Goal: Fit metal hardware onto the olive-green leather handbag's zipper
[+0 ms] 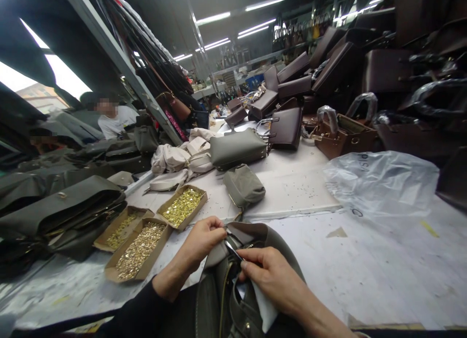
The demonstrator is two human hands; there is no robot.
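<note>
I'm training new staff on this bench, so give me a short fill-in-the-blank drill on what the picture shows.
1. Both hands, left hand and right hand, work on an olive-grey ____.
2. The cardboard trays left of the hands hold small ____-coloured metal parts.
3. There are ____ such trays.
4. To the right lies a crumpled clear ____ bag.

Missing words: handbag; gold; three; plastic

It was a handbag workshop: beyond the fingers, finished brown handbags (288, 128) crowded the white worktable (365, 260), cardboard trays of brass fittings (140, 249) sat left of them, and fluorescent tubes (255, 5) ran overhead.
</note>
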